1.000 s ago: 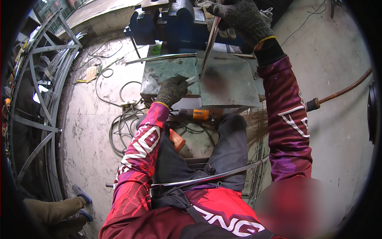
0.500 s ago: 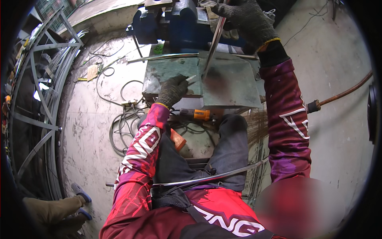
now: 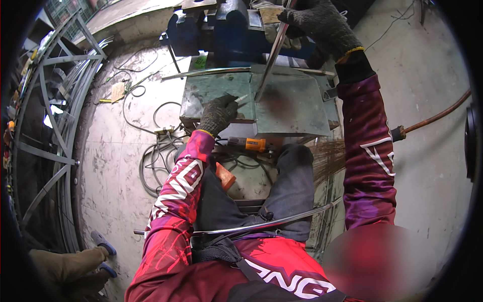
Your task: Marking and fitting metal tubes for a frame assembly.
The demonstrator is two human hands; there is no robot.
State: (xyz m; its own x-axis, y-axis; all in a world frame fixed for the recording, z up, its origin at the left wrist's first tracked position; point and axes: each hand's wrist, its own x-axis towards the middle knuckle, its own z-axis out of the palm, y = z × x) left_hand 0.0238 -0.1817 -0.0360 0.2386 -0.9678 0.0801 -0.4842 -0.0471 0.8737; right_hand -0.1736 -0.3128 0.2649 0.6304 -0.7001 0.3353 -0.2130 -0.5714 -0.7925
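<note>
My right hand, in a dark knit glove, is closed around the upper part of a shiny metal tube. The tube slants up to the right, its lower end at a thin metal sheet on a low metal-topped bench. My left hand, gloved as well, rests over the bench's left part, closed on a slim whitish stick that looks like a marker or chalk. Another shiny tube lies along the bench's far edge. Across my lap lies a long metal tube.
Below the bench's near edge lies an orange-and-black angle grinder, with coiled black cables to its left. A blue vise-like machine stands beyond the bench. A stick broom is at right, a metal rack at left. Another person's feet show lower left.
My right hand has shifted to the right with the tube's top, so the tube leans further right. Its lower end stays near the same spot. My left hand keeps its place.
</note>
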